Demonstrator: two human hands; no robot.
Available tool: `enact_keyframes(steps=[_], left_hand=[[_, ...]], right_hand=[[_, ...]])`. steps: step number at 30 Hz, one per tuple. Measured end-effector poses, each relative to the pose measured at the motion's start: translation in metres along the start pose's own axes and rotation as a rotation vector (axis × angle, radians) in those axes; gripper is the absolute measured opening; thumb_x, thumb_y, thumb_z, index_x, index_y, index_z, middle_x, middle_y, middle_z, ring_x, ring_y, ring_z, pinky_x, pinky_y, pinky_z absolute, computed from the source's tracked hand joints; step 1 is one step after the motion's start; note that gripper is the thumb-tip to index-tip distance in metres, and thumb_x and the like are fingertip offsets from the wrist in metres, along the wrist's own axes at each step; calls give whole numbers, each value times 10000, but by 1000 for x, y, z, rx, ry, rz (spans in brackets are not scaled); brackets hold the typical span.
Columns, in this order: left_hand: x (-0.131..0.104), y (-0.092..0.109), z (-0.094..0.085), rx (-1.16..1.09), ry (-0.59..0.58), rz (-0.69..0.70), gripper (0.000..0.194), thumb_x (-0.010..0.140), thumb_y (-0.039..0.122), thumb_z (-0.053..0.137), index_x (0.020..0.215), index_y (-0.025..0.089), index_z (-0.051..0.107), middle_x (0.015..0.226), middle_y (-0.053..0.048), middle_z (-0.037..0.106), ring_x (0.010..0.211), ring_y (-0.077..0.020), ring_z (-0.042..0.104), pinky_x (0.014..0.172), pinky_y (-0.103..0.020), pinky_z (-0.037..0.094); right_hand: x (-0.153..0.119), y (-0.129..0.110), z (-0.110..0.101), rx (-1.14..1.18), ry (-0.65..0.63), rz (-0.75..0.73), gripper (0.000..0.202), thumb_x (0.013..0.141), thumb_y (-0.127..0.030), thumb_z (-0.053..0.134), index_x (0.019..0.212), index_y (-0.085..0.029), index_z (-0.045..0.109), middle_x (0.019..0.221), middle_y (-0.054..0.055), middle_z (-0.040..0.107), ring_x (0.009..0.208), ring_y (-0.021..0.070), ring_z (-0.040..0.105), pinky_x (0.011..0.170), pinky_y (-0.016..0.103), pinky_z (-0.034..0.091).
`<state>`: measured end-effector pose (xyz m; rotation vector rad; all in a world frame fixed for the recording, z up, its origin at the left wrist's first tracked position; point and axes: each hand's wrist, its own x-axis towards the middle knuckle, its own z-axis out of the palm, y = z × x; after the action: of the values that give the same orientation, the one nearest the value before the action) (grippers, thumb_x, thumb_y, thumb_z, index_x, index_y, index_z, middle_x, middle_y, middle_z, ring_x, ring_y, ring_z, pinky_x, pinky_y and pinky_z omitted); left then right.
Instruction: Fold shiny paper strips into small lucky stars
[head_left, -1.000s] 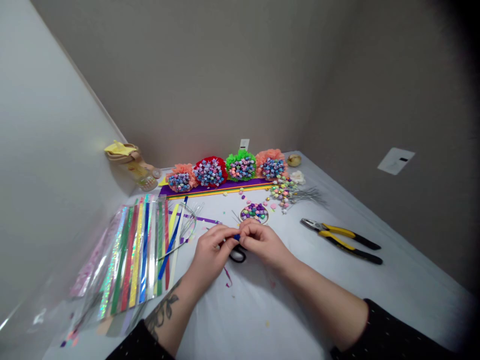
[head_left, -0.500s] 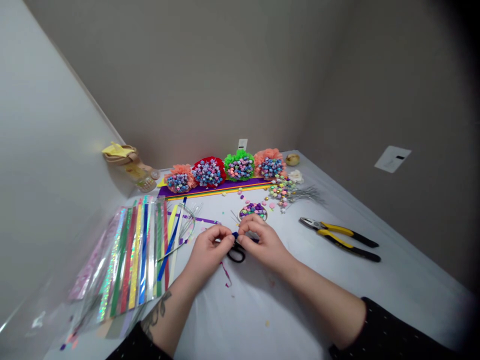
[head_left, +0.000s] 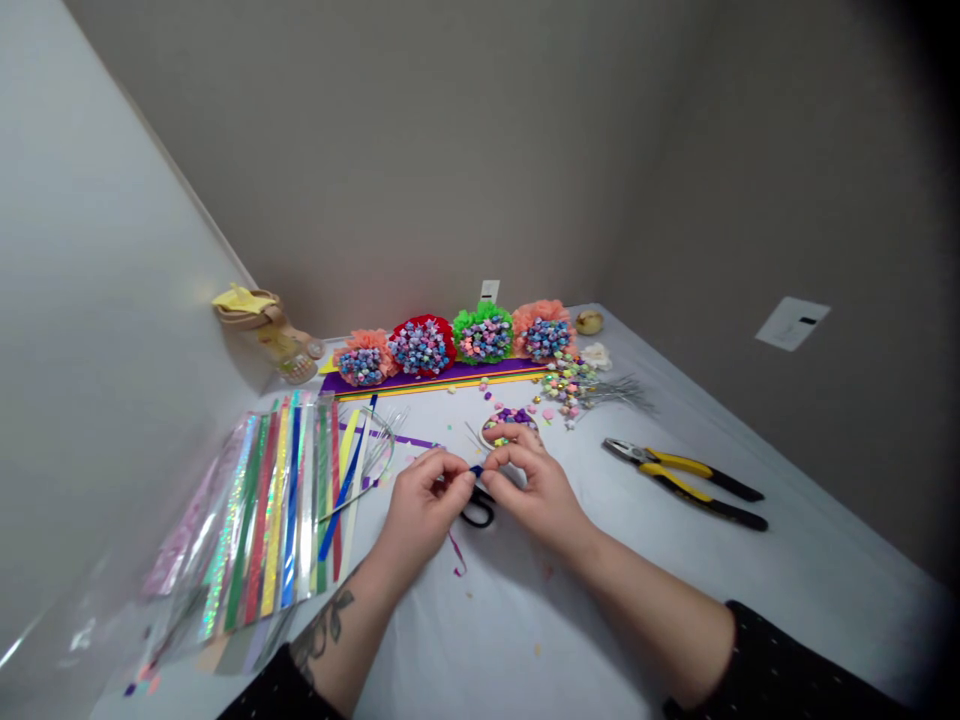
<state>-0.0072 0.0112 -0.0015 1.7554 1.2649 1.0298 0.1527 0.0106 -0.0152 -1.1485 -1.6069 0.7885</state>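
Between my two hands, over the middle of the table, is a small dark blue folded paper strip (head_left: 477,471). My left hand (head_left: 429,495) pinches its left side with thumb and forefinger. On the other side, the thumb and forefinger of my right hand (head_left: 529,485) grip it, the other fingers raised and curled. Black-handled scissors (head_left: 480,512) lie beneath, largely hidden by my hands. Just beyond the right fingers stands a small bowl of folded paper stars (head_left: 511,416), partly covered. A curled magenta paper scrap (head_left: 457,556) rests below the scissors.
Pliers (head_left: 686,480) with yellow and black handles lie to the right. Clear packs of coloured strips (head_left: 262,510) spread at left. Several star-filled paper flowers (head_left: 421,345) line the back, beside loose stars (head_left: 568,385) and thin wires (head_left: 622,392). A tan sandal (head_left: 274,335) stands back left.
The whole view has shifted slightly. My right fingers have lifted and spread a little, and both hands still pinch the blue strip.
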Motion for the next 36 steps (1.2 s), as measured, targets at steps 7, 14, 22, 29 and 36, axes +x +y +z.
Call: enact_keyframes(steps=[7,14,22,29,36], left_hand=[[0,3,3,-57,14,-90,133,772,261,561,698,160,606,710,-18,594,662,-136,556,578,-217,444],[3,4,5,-170,6,-229,137,702,269,610,658,139,613,647,-16,607,606,-133,562,561,-225,457],[5,4,6,-253,88,-331,182,677,295,623,597,132,604,522,23,545,504,-98,471,507,-205,379],[4,-2,7,-467,-15,-378,171,662,235,611,533,124,594,461,44,462,443,-63,367,461,-193,303],[4,-10,7,-468,-14,-316,118,677,186,601,574,131,611,553,17,541,513,-80,441,490,-187,336]], right_hand=[[-2,1,3,83,8,27,72,765,-162,550,704,-195,567,1036,62,536,1038,203,498,923,353,345],[2,4,3,106,-29,74,74,728,-146,553,665,-183,553,995,59,522,996,194,509,916,344,352],[-2,5,5,-71,38,-161,177,734,-144,601,900,-199,572,989,68,527,1010,221,487,892,380,386],[-3,7,5,-242,80,-364,129,769,-135,607,877,-204,591,934,64,553,952,222,482,847,391,414],[-2,4,2,-294,80,-450,126,784,-140,587,878,-223,601,898,55,586,955,230,479,864,410,416]])
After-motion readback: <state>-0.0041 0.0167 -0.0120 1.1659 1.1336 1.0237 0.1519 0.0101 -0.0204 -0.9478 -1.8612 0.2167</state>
